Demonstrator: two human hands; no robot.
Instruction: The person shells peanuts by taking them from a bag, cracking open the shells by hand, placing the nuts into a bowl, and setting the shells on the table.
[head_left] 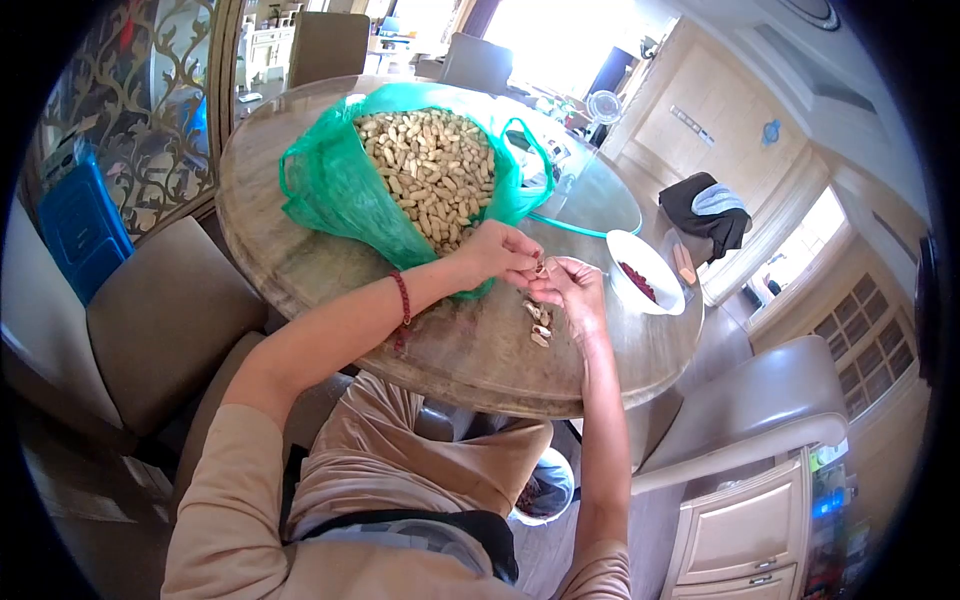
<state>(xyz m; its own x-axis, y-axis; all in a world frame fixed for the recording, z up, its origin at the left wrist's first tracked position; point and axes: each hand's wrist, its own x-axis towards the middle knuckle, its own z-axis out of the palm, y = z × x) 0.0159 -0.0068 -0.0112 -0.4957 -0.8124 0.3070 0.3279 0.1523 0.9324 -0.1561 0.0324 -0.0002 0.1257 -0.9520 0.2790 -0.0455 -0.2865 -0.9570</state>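
My left hand [498,255] and my right hand [572,290] meet over the near part of the round table, fingertips pinched together on a peanut [541,268]. Only a small part of that peanut shows between the fingers. Just below the hands lie several empty peanut shells [539,322] on the tabletop. Behind my left hand, a green plastic bag [350,190] stands wide and full of unshelled peanuts [430,165]. To the right of my right hand is a white bowl [668,297] with dark red shelled kernels [638,281] in its bottom.
The round table [290,255] has a curved edge close to my lap. A bin [546,490] stands on the floor below it. Chairs are at the left [165,310] and right [760,405]. A small fan [603,107] stands beyond the table's far side.
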